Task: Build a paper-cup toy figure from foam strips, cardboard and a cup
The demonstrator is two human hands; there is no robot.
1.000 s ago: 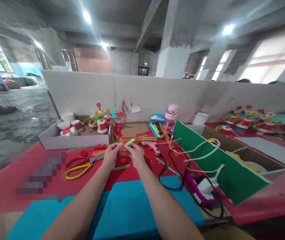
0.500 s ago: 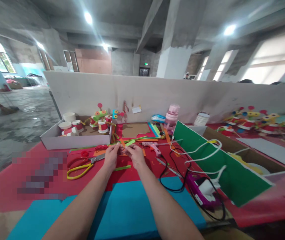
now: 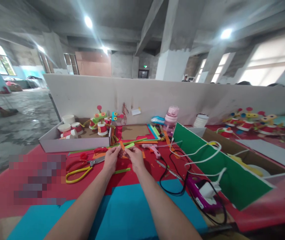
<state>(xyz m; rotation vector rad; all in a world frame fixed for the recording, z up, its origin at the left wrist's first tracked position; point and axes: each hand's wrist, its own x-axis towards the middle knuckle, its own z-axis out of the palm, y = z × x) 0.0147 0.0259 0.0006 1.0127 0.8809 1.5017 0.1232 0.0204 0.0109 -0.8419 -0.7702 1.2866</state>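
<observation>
Nearest: one blue slab point(image 3: 135, 206), flat and matte, lying beneath the forearms. Off the left hand: one pair of scissors point(image 3: 92, 163), metal blades, yellow loop handle. Just below the fingertips: one loose green strip point(image 3: 122, 171), flat on the red tabletop covering.

Two hands, fingers curled into pinches, nearly meeting. The left hand point(image 3: 111, 160) gripped an orange strip point(image 3: 122, 144), narrow and tilted upward; the right hand point(image 3: 136, 159) gripped a light-green strip point(image 3: 129, 145), slanting beside it. Whether the strips were joined could not be told. Against half a second earlier: same grip, scarcely altered; the surroundings sat slightly lower in view.

Right of the right hand: one pink glue gun point(image 3: 156, 152), smooth, lying on its side; farther right, one purple power unit point(image 3: 191, 181), rounded, with a white plug; beside it, one box with a green panel point(image 3: 242, 183), stiff and straight-edged.

Beyond the left hand: one shallow white tray point(image 3: 70, 145) of red-and-white cups point(image 3: 64, 128), tapered, and one green-headed figure point(image 3: 100, 116) with coiled limbs. Beyond both hands: one brown board point(image 3: 135, 131), ragged at one corner; one translucent pink bottle point(image 3: 171, 115); last, one pale, stained partition point(image 3: 90, 91).
</observation>
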